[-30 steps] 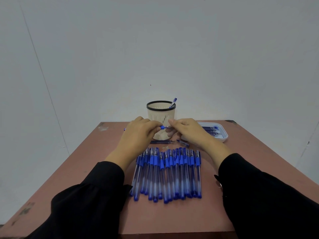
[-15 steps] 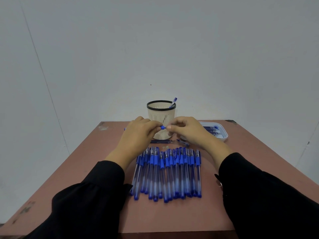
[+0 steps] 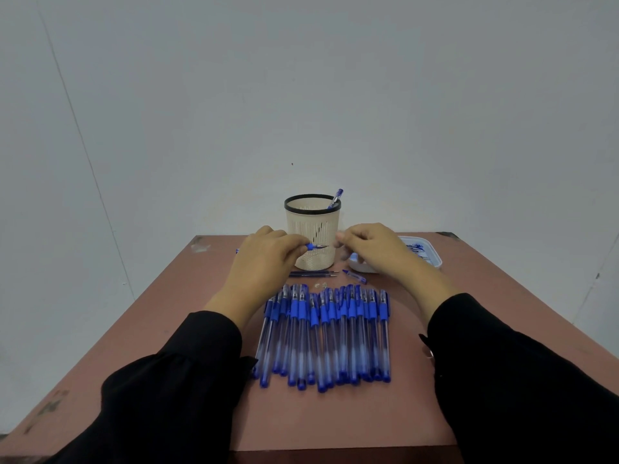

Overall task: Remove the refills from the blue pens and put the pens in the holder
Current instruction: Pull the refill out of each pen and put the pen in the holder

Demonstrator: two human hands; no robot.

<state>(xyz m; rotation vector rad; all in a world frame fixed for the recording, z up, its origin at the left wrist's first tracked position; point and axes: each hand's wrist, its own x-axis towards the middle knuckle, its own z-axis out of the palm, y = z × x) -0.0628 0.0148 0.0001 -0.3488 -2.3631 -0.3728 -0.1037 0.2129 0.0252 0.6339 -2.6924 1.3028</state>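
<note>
My left hand (image 3: pixel 264 259) grips a blue pen (image 3: pixel 313 246) in front of the holder, with the bare metal tip pointing right. A small gap separates that tip from my right hand (image 3: pixel 371 251), whose fingers are curled together; anything inside them is hidden. The cream mesh holder (image 3: pixel 313 222) with a black rim stands at the back middle and has one blue pen (image 3: pixel 336 197) leaning in it. A row of several capped blue pens (image 3: pixel 326 333) lies side by side near me. Two thin refills (image 3: pixel 313 273) and a small blue pen part (image 3: pixel 355 276) lie between the row and the holder.
A white tray (image 3: pixel 432 254) with blue refills in it sits at the back right, partly behind my right hand. The brown table (image 3: pixel 167 313) ends at a plain wall just behind the holder. My black sleeves cover the near corners.
My hands were joined on the pen in front of the holder. They have pulled apart, the right one moving right, and the pen's tip now shows beyond my left fingers.
</note>
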